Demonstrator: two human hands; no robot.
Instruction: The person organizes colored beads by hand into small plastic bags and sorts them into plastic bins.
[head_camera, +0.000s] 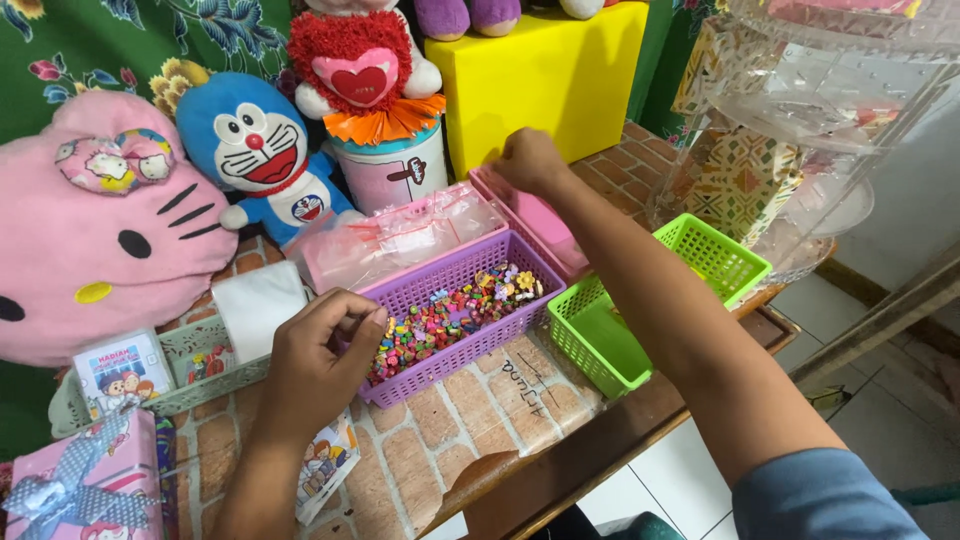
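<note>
My left hand (318, 358) rests on the near left corner of a purple plastic basket (497, 337), fingers curled together over the small colourful beads (450, 312) inside; whether it pinches one I cannot tell. My right hand (527, 160) reaches far back, fist closed, at the rear edge of a pink box (547, 228) behind the basket. What it grips is hidden. Clear plastic bags (400, 235) lie on a pink tray just behind the purple basket.
A green basket (600, 340) sits to the right, near the table edge. Plush toys (250, 140), a yellow box (545, 75) and a white tin stand at the back. A clear tiered stand (800, 110) is at right. Gift boxes (90, 480) and a pale basket are at left.
</note>
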